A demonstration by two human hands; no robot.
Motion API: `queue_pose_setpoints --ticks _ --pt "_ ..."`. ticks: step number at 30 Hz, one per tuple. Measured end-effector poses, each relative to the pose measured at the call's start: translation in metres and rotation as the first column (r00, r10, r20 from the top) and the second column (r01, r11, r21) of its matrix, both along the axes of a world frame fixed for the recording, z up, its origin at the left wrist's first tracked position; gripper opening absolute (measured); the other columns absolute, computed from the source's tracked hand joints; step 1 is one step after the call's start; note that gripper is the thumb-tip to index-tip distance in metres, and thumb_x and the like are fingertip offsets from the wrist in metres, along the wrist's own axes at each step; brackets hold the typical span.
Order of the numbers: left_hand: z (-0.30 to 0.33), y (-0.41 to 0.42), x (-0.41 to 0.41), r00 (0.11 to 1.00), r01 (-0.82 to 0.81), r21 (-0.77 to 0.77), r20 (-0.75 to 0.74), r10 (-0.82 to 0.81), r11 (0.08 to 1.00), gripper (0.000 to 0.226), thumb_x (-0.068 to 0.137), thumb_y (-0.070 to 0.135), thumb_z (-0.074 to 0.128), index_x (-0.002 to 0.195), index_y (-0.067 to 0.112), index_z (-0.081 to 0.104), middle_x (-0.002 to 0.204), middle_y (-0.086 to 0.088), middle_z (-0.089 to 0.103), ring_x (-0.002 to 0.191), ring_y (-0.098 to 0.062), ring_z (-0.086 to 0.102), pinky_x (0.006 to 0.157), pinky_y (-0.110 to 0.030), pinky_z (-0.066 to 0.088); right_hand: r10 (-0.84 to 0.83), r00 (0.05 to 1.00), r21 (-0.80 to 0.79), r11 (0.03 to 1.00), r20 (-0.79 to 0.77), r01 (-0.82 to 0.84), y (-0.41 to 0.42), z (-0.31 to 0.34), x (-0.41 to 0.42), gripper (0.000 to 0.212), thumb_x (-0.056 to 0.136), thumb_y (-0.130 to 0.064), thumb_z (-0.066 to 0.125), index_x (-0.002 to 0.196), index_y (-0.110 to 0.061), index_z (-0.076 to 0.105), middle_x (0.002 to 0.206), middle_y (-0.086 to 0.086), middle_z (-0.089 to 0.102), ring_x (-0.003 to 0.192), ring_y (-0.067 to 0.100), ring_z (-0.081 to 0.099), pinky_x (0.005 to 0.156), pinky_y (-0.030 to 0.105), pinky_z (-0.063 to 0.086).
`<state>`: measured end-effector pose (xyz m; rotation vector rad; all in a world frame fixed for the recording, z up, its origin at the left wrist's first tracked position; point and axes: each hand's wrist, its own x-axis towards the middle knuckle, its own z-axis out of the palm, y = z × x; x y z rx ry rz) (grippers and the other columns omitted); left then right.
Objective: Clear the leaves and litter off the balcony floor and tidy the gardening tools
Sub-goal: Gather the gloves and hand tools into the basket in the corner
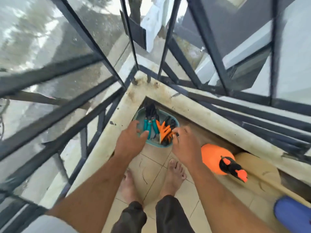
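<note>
Both forearms reach down from the bottom edge toward a teal tub (175,122) that stands in the corner of the balcony floor (151,167), against the low cream kerb (104,140). 2 bare feet stand on the pale square tiles just behind the tub.

Left hand (129,140): fingers spread and nearly straight, fingertips at the tub's left rim; the grip is released and holds nothing.

Right hand (183,145): fingers curled at the tub's right rim, over the orange gloves (164,132). Whether they pinch the gloves or the rim cannot be told.

Tub contents:
- 2 hand tools (149,123) with teal plastic grips and dark metal heads. Long axes run roughly upright, heads pointing away into the corner, grips toward the person.
- Orange gloves with pointed claw tips, lying just right of the tools.
- Dark items behind the gloves, too blurred to identify.

Right of the tub, an orange spray bottle (217,158), smooth and rounded, lies tilted with its black and orange pump head pointing lower right. A blue rounded object (292,214) sits at the lower right edge. Dark metal railing bars (80,118) with glass panels enclose the corner.
</note>
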<state>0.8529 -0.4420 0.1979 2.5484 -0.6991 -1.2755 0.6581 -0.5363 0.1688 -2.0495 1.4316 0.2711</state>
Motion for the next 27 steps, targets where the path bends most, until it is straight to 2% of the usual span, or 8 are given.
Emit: queue_pose_setpoints --ticks 2,6,9,13,17,21,23,27 --pt "0.038 0.000 -0.015 1.000 0.019 -0.040 -0.018 -0.020 0.999 0.054 0.103 0.052 0.061 0.147 0.022 0.054 0.138 -0.002 0.067 0.122 -0.025 0.063 0.096 -0.034 0.046 -0.010 0.999 0.020 1.000 0.032 0.009 0.015 0.031 0.008 0.020 0.101 -0.034 0.050 0.116 -0.031 0.063 0.114 -0.005 0.057 0.108 0.022 0.058 0.089 0.046 0.053" --pt "0.136 -0.007 -0.018 0.999 0.018 -0.091 -0.038 -0.022 0.996 0.043 0.099 0.060 0.061 0.113 0.020 0.067 0.104 0.005 0.066 0.096 -0.023 0.064 0.084 -0.035 0.048 -0.048 0.999 0.109 0.993 0.024 0.045 0.021 0.126 0.038 0.031 0.104 -0.035 0.041 0.130 -0.029 0.057 0.125 -0.001 0.060 0.117 0.025 0.057 0.094 0.047 0.051" --pt "0.252 -0.001 -0.002 0.998 0.054 -0.130 0.046 -0.049 0.990 0.050 0.093 0.075 0.054 0.098 0.026 0.064 0.095 0.006 0.068 0.092 -0.020 0.066 0.082 -0.039 0.053 -0.098 0.994 0.135 0.987 0.042 0.091 0.020 0.257 0.058 0.041 0.103 -0.040 0.036 0.138 -0.029 0.054 0.137 0.002 0.059 0.125 0.029 0.058 0.100 0.048 0.050" --pt "0.354 0.005 -0.004 0.994 0.097 -0.224 0.072 -0.083 0.970 0.066 0.091 0.078 0.045 0.100 0.017 0.069 0.098 -0.005 0.072 0.095 -0.027 0.068 0.086 -0.047 0.056 -0.053 0.995 0.101 0.994 0.088 0.044 0.013 0.361 0.056 0.042 0.104 -0.041 0.039 0.140 -0.025 0.054 0.140 0.007 0.059 0.130 0.031 0.056 0.107 0.047 0.047" --pt "0.416 0.041 -0.020 0.987 0.135 -0.206 0.118 -0.113 0.969 0.077 0.093 0.083 0.036 0.129 0.023 0.068 0.132 -0.004 0.067 0.128 -0.027 0.060 0.108 -0.046 0.048 0.088 0.993 0.061 0.994 0.083 -0.093 0.032 0.430 0.039 0.055 0.100 -0.056 0.035 0.141 -0.024 0.054 0.141 0.004 0.061 0.130 0.028 0.056 0.106 0.045 0.047" --pt "0.452 0.069 -0.039 0.994 0.053 -0.155 0.101 -0.038 0.987 0.056 0.101 0.076 0.040 0.077 0.027 0.053 0.093 -0.005 0.067 0.102 -0.032 0.066 0.084 -0.041 0.046 0.258 0.963 0.073 0.962 0.080 -0.264 0.050 0.472 0.017 0.060 0.100 -0.064 0.034 0.140 -0.023 0.053 0.141 0.001 0.060 0.128 0.027 0.057 0.102 0.042 0.047" --pt "0.469 0.079 -0.049 0.997 -0.045 -0.177 0.048 0.054 0.983 0.057 0.101 0.074 0.042 0.084 0.025 0.064 0.095 -0.004 0.069 0.105 -0.031 0.067 0.084 -0.039 0.045 0.316 0.945 0.116 0.939 0.084 -0.324 0.053 0.482 0.010 0.065 0.097 -0.069 0.031 0.143 -0.026 0.051 0.145 -0.001 0.059 0.130 0.024 0.057 0.105 0.041 0.048" --pt "0.484 0.109 -0.065 0.981 -0.188 -0.198 0.015 0.195 0.962 0.095 0.090 0.094 0.031 0.114 0.011 0.071 0.119 -0.010 0.072 0.120 -0.032 0.064 0.103 -0.041 0.048 0.470 0.880 0.153 0.866 0.072 -0.475 0.055 0.490 0.009 0.062 0.096 -0.069 0.034 0.137 -0.027 0.052 0.137 0.001 0.062 0.127 0.027 0.059 0.103 0.042 0.049"
